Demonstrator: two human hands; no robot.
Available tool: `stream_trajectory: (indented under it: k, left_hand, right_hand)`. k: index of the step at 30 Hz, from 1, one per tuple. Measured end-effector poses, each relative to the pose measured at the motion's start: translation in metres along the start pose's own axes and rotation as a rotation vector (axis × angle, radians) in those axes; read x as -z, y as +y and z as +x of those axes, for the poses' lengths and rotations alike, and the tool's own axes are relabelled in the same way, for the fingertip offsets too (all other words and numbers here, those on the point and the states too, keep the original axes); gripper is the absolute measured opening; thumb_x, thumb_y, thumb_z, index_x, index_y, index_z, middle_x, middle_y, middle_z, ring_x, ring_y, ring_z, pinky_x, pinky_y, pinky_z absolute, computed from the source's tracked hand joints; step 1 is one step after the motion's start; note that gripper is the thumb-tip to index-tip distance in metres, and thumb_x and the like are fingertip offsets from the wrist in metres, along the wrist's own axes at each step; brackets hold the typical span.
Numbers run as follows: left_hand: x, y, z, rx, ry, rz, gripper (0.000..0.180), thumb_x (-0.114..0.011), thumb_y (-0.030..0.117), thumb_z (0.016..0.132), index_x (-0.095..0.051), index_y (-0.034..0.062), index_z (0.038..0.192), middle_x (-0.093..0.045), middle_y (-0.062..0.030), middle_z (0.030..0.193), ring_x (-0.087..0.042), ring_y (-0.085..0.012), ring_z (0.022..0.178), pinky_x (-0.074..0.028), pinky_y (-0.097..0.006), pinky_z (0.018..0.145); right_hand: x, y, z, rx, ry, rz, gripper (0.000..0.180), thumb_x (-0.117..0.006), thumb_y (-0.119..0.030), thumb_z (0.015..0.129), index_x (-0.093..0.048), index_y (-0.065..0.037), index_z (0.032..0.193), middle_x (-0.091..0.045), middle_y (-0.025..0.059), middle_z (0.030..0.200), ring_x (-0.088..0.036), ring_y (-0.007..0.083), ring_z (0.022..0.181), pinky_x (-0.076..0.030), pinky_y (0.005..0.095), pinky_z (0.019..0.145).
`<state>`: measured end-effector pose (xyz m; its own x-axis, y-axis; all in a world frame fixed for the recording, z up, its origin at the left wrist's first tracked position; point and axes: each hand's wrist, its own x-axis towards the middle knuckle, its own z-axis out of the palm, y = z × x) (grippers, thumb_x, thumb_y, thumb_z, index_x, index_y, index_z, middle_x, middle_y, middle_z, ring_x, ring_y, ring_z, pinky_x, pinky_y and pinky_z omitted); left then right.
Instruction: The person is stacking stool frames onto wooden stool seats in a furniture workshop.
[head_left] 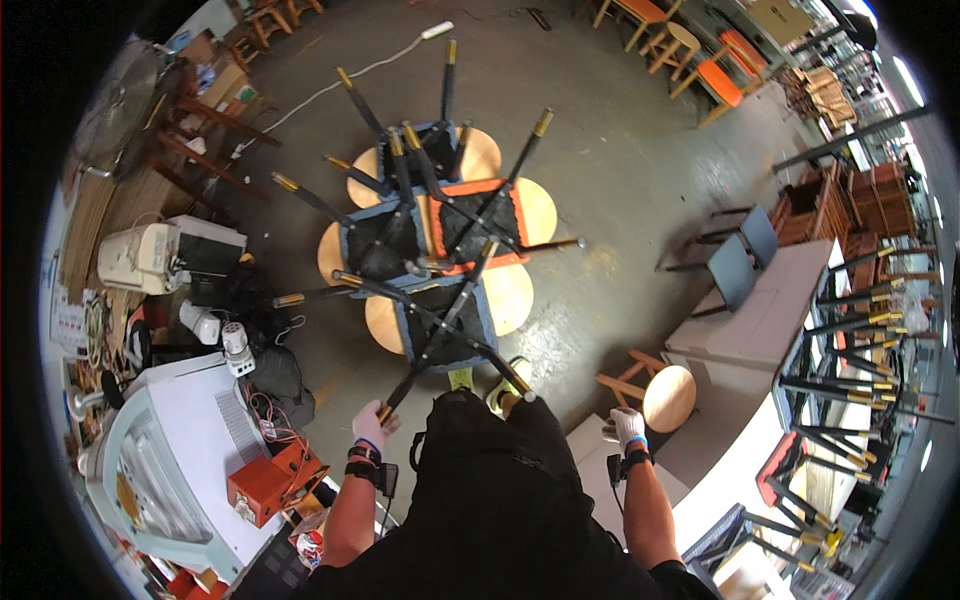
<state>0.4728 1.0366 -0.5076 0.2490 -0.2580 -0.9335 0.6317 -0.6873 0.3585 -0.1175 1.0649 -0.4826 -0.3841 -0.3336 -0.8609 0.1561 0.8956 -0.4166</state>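
Several chairs (440, 250) lie upside down in a cluster on the concrete floor, black legs with gold tips pointing up, seats blue and orange with round wooden backs. My left hand (369, 424), in a white glove, grips the gold-tipped end of one black chair leg (420, 365) of the nearest upturned chair. My right hand (627, 425), also gloved, hangs free beside my hip, fingers loosely curled and holding nothing, just above a light grey box and near a round wooden stool (668, 397).
A white machine (175, 450) and an orange box (268, 485) with wires crowd the left. More upturned chairs (850, 350) rest on a white table at right. Two dark chairs (735, 255) stand right of centre. Orange stools (700, 60) stand far back.
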Motion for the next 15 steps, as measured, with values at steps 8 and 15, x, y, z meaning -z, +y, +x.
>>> stream_trajectory:
  k: [8, 15]
  left_hand:
    - [-0.01, 0.007, -0.02, -0.062, 0.017, 0.067, 0.034, -0.055, 0.033, 0.094, -0.054, 0.0022, 0.107, -0.06, -0.014, 0.101, -0.064, -0.0326, 0.084, -0.057, -0.048, 0.07]
    - [0.004, -0.002, -0.045, -0.324, 0.404, 0.16, 0.032, -0.06, 0.036, 0.092, -0.059, 0.0061, 0.104, -0.063, -0.0086, 0.087, -0.065, -0.0225, 0.074, -0.055, -0.039, 0.059]
  right_hand:
    - [0.031, 0.084, -0.012, -0.211, -0.021, 0.101, 0.044, -0.061, -0.018, 0.087, -0.053, 0.0, 0.127, -0.063, 0.0147, 0.091, -0.067, 0.028, 0.067, -0.058, 0.0427, 0.059]
    - [0.075, 0.097, 0.048, -0.238, -0.158, 0.19, 0.048, -0.06, -0.012, 0.085, -0.053, 0.005, 0.129, -0.067, 0.0171, 0.089, -0.068, 0.0275, 0.066, -0.057, 0.0394, 0.054]
